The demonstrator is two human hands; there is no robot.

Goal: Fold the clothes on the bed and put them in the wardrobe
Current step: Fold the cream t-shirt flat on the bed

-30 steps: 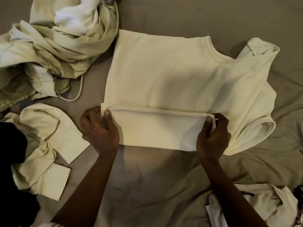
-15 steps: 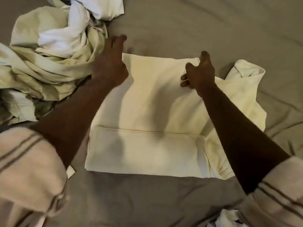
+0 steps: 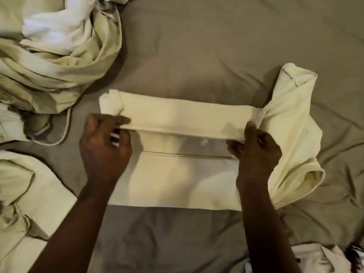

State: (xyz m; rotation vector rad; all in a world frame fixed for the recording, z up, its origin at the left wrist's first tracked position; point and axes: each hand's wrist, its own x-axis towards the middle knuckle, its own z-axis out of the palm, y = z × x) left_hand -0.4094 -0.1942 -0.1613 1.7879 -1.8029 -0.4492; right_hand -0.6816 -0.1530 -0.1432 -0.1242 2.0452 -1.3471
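The pale yellow shirt [image 3: 177, 113] lay half folded on the grey bed sheet [image 3: 197, 46]. The left hand [image 3: 105, 148] pinched the left end of its turned-over far edge with curled fingers. The right hand [image 3: 256, 154] pinched the right end, so the edge stretched between them.
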